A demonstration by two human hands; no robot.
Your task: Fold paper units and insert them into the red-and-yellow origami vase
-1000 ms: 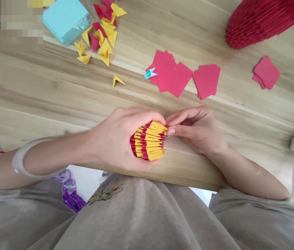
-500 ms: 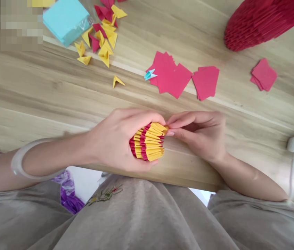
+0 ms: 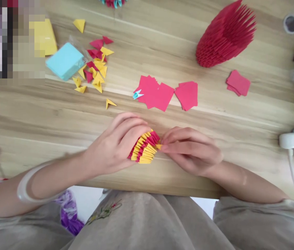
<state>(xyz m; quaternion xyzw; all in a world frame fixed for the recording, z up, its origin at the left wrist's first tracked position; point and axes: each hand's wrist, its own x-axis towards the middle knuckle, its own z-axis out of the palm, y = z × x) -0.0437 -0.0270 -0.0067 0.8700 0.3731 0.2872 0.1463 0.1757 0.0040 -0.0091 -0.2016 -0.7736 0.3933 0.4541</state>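
Striped model [image 3: 147, 154], yellow packet [image 3: 51, 38] — both partly hidden

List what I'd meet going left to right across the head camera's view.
Blue paper stack, left hand, striped paper piece, yellow folded piece, right hand, small red paper stack, white plug.

Looks like a papercraft spot, perhaps at home: shows a table [image 3: 45, 121] with red sheets [image 3: 150, 92], folded pieces [image 3: 98, 77] and blue paper [image 3: 66, 61] left of them, a plug [image 3: 290, 140] right of them.
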